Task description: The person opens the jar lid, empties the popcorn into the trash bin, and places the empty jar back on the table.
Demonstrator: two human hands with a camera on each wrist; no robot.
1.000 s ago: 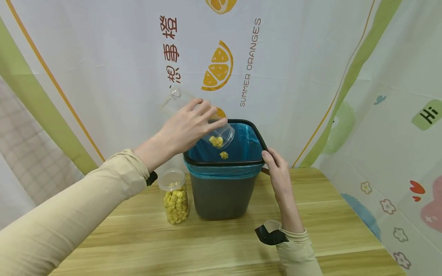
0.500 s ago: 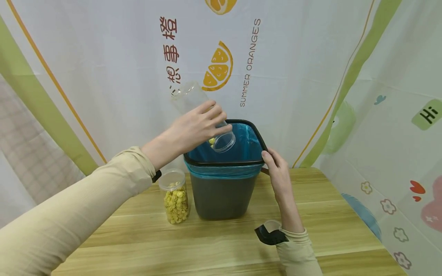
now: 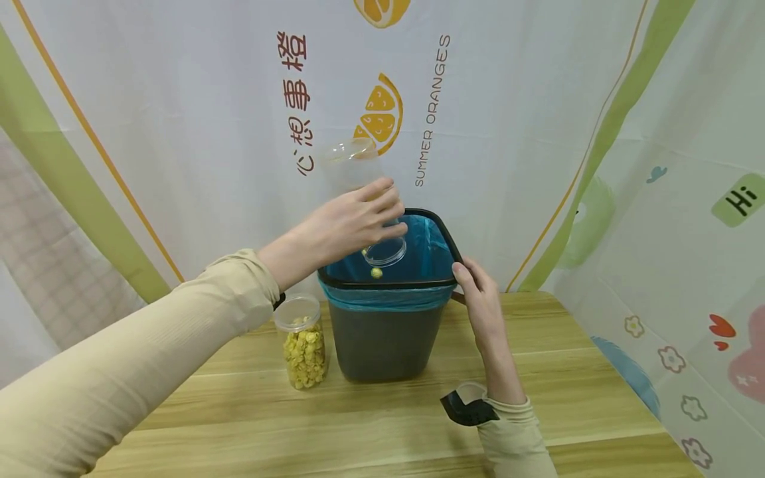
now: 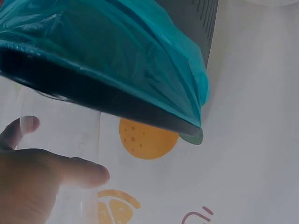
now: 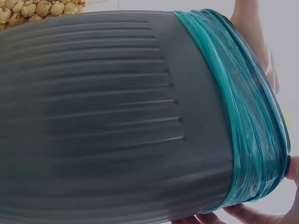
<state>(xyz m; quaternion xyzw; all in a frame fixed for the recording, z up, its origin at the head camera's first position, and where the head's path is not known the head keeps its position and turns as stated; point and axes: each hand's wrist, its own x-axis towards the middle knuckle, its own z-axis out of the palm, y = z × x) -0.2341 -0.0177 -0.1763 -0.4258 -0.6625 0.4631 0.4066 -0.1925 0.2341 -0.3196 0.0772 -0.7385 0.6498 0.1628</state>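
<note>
In the head view my left hand [image 3: 355,216] holds a clear plastic jar [image 3: 352,162] tipped mouth-down over a dark grey trash can [image 3: 385,342]. A blue bag [image 3: 430,242] lines the can, held by a black rim. Just below the jar's mouth is a yellow popcorn piece [image 3: 376,273]; another shows at the mouth's left edge. My right hand [image 3: 483,302] grips the can's right front rim, thumb on top. The right wrist view shows its fingers [image 5: 252,214] under the bag's fold. In the left wrist view, the can's rim hides the jar's mouth.
A lidded clear jar of popcorn [image 3: 306,352] stands on the wooden table [image 3: 335,431], left of the can. A white printed curtain [image 3: 508,119] hangs close behind the can, and another printed sheet [image 3: 675,265] borders the right side.
My left hand has moved slightly right and turned the jar from a slant to nearly upside down. Popcorn pieces have dropped from it into the can. The right hand stays on the rim.
</note>
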